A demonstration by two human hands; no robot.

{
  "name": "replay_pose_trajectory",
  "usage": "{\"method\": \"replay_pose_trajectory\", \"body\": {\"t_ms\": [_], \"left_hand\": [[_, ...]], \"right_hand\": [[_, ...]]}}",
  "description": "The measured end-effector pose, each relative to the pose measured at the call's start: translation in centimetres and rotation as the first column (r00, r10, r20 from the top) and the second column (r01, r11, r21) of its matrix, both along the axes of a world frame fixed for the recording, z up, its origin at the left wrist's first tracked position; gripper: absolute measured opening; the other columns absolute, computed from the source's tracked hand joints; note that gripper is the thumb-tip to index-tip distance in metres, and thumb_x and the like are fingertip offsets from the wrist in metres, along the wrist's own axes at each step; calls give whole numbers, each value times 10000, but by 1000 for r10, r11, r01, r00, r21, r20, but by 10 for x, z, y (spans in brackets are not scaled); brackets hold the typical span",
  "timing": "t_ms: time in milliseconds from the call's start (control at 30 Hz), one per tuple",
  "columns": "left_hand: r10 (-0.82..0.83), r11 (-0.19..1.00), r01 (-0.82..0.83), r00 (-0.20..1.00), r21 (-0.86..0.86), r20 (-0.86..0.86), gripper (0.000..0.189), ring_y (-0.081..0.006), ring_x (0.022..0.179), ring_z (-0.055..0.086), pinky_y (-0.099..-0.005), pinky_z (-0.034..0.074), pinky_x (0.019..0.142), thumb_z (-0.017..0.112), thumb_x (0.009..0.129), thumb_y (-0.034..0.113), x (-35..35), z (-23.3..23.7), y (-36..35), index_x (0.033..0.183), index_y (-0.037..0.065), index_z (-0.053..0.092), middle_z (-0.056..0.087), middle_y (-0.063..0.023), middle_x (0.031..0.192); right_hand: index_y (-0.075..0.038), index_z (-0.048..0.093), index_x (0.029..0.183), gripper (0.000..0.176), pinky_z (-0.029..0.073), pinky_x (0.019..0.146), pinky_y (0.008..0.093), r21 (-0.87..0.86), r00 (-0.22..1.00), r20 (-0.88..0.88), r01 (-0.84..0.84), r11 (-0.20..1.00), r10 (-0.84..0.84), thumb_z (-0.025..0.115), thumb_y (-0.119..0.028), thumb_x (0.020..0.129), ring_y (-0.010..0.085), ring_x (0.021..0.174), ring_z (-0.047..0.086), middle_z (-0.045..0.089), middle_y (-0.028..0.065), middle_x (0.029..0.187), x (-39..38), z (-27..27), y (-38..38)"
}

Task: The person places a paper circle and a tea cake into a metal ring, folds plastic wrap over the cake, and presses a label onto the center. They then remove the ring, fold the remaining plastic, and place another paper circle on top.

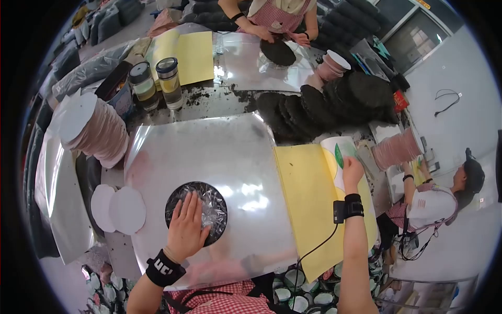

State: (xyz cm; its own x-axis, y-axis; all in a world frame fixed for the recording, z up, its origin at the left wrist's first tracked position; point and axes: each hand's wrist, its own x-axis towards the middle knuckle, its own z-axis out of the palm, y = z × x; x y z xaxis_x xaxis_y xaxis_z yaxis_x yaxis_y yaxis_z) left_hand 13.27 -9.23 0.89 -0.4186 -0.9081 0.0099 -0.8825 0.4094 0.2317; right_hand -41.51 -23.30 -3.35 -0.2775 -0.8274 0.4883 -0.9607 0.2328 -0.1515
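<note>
My left hand [185,227] lies flat with its fingers stretched over a round black disc [217,209] covered in clear crinkled plastic film. The disc rests on a shiny clear plastic sheet [230,162]. At the right, my right hand [353,174] is closed, its fingers pinching the edge of a white printed sheet [331,152] with a green leaf pattern. That sheet curls up over the yellow paper [303,188]. Whatever lies under my right fingertips is partly hidden.
Dark round cakes [314,110] are piled behind the plastic sheet. White discs [128,210], a large cord spool [102,131] and two glass bottles [170,86] stand left. Another cord spool [397,150] is right. Co-workers [280,15] work opposite and at right.
</note>
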Motion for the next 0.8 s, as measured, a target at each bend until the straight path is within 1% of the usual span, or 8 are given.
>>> {"method": "replay_pose_trajectory", "body": {"t_ms": [100,267,433,500,533,600,667,800], "left_hand": [[-3,1000,3,1000,-20,-9,709,-362,1474,286,-483,211,1202,587,894,349,0,-2,1,1406,-116,432,348,-265,1544],[-27,997,27,1000,-72,3,755,-371,1482,267,-489,197,1205,560,927,447,5,-16,3,1413,-115,425,332,-270,1552],[-13,997,12,1000,-79,-19,858,-372,1502,203,-542,135,1207,528,926,580,4,-4,5,1443,-92,397,269,-250,1584],[0,993,-2,1000,-118,-19,834,-359,1509,190,-550,133,1205,522,931,573,4,-9,7,1444,-75,409,259,-232,1594],[3,992,-5,1000,-128,-11,834,-359,1509,190,-550,133,1205,522,931,573,5,-9,5,1444,-75,409,259,-232,1594],[8,995,-8,1000,-99,3,755,-349,1486,259,-541,169,1203,538,933,526,4,-12,6,1456,-9,434,324,-188,1579],[-39,995,31,995,-93,-89,726,-341,1485,265,-543,170,1202,528,932,534,7,-38,1,1473,58,437,354,-149,1572],[-39,998,50,943,24,-331,641,-276,1434,376,-504,227,1189,538,919,523,15,-57,11,1474,209,467,470,-45,1513]], "right_hand": [[-124,761,948,243,496,630,482,-225,939,-282,-262,938,195,681,-346,889,381,724,662,692,171,792,7,-19,12],[-25,724,891,252,529,707,427,-127,982,180,-39,991,62,646,-265,896,406,789,672,687,218,830,-31,7,-13],[-6,708,1082,199,508,699,281,-624,932,140,-179,761,334,564,-111,993,134,749,643,706,65,878,85,222,58],[-46,617,1284,288,504,669,262,-399,773,529,-139,907,351,539,-146,1026,118,707,615,695,57,959,175,212,82],[-64,506,1409,383,522,701,253,-421,770,70,-553,719,634,491,-145,1035,148,862,641,665,52,1101,169,136,66],[14,414,1469,679,420,1083,462,67,705,244,-697,714,665,635,-248,884,392,1370,437,469,243,1459,264,84,114],[91,375,1461,915,327,1152,503,56,425,307,-901,430,851,689,-491,830,439,1409,377,384,305,1502,327,33,139],[95,378,1454,951,302,1159,529,154,387,353,-922,355,852,643,-572,831,412,1424,365,405,275,1494,363,40,140]]}}
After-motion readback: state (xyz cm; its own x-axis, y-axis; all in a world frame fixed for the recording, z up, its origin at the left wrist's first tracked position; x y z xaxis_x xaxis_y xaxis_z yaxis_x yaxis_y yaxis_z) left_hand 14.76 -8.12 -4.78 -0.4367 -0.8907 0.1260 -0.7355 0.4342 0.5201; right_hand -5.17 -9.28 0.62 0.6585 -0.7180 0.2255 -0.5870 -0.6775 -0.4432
